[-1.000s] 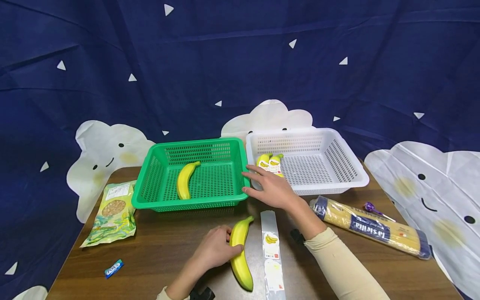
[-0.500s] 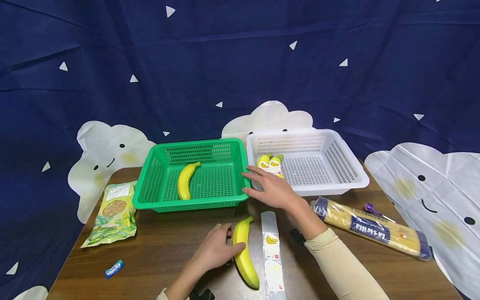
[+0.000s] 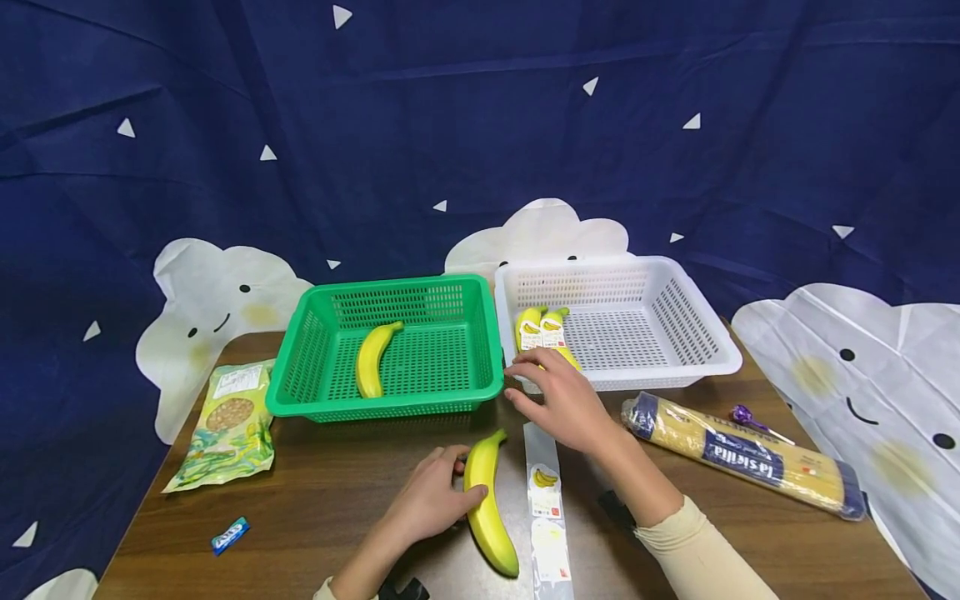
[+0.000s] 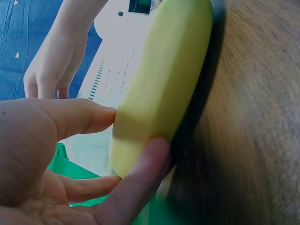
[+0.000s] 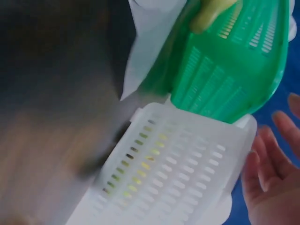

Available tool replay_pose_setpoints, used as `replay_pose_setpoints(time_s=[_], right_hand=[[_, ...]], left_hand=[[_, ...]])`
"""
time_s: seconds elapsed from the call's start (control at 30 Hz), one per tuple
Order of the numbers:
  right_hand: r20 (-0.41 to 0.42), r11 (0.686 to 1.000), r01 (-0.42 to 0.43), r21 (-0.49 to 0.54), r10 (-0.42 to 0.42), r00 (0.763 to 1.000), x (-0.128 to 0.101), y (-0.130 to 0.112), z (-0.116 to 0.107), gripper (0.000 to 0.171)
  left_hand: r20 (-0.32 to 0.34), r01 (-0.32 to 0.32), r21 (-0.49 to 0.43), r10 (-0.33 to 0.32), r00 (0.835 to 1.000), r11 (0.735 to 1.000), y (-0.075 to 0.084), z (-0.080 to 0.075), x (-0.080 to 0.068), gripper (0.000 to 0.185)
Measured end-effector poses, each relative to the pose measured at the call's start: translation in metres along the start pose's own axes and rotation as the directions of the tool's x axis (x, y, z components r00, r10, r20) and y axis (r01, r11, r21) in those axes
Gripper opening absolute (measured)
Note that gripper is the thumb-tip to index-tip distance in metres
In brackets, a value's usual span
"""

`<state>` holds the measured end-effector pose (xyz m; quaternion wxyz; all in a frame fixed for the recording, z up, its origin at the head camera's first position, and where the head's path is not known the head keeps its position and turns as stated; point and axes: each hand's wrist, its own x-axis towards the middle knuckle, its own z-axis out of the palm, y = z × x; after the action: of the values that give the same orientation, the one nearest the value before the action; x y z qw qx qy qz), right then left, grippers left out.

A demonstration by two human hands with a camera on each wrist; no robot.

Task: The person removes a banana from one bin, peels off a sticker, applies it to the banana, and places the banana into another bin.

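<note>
My left hand (image 3: pixel 429 498) pinches a yellow banana (image 3: pixel 491 525) that lies on the table in front of me. In the left wrist view its fingertips and thumb (image 4: pixel 152 157) press on both sides of the banana (image 4: pixel 159 79). My right hand (image 3: pixel 562 402), fingers spread and holding nothing, hovers by the near corner where the two baskets meet. A backing strip of banana stickers (image 3: pixel 551 550) lies to the right of the held banana. Two bananas with such stickers (image 3: pixel 552 332) lie in the white basket (image 3: pixel 645 379), partly hidden behind the right hand.
Another banana (image 3: pixel 372 358), without a visible sticker, lies in the green basket (image 3: pixel 390 407). Left of it are a green-yellow snack bag (image 3: pixel 228 425) and a small blue packet (image 3: pixel 229 535). A spaghetti pack (image 3: pixel 742 454) and a purple lollipop (image 3: pixel 742 413) lie at the right.
My right hand has drawn back from the green basket's rim, toward me and to the right. The held banana's lower end has swung slightly right; the left hand has barely moved.
</note>
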<state>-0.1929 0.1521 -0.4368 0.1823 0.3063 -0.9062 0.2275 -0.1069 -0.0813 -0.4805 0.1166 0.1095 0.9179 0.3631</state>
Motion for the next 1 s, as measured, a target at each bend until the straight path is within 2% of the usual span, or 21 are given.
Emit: replay_pose_setpoints(time_s=[0.2,0.37,0.53,0.73,0.8,1.0], right_hand=[[0.047,0.999,-0.028,0.018,0.027,0.999,-0.023,-0.005,-0.009,0.021],[0.182,0.999,-0.048,0.006,0.046,0.982,-0.042,-0.004,-0.008,0.021],[0.320,0.998,-0.065,0.019,0.056,0.946,-0.060,0.003,-0.002,0.030],[0.474,0.996,-0.080,0.049,0.048,0.879,-0.073,0.006,0.004,0.050],[0.497,0.995,-0.083,0.046,0.050,0.866,-0.075,0.007,0.006,0.052],[0.493,0.994,-0.105,0.043,0.071,0.867,-0.077,0.009,0.009,0.041]], left_hand=[[-0.009,-0.006,-0.017,0.006,1.000,1.000,-0.001,0.000,-0.001,0.062],[-0.017,-0.021,-0.021,0.020,1.000,1.000,-0.002,0.002,-0.001,0.061],[-0.020,-0.029,-0.035,0.028,0.999,0.999,-0.002,0.003,-0.001,0.061],[-0.031,-0.045,-0.062,0.043,0.999,0.997,-0.002,0.003,-0.002,0.059],[-0.031,-0.043,-0.064,0.041,0.999,0.997,-0.002,0.004,-0.002,0.059],[-0.032,-0.046,-0.044,0.045,0.998,0.998,-0.001,0.003,-0.002,0.058]])
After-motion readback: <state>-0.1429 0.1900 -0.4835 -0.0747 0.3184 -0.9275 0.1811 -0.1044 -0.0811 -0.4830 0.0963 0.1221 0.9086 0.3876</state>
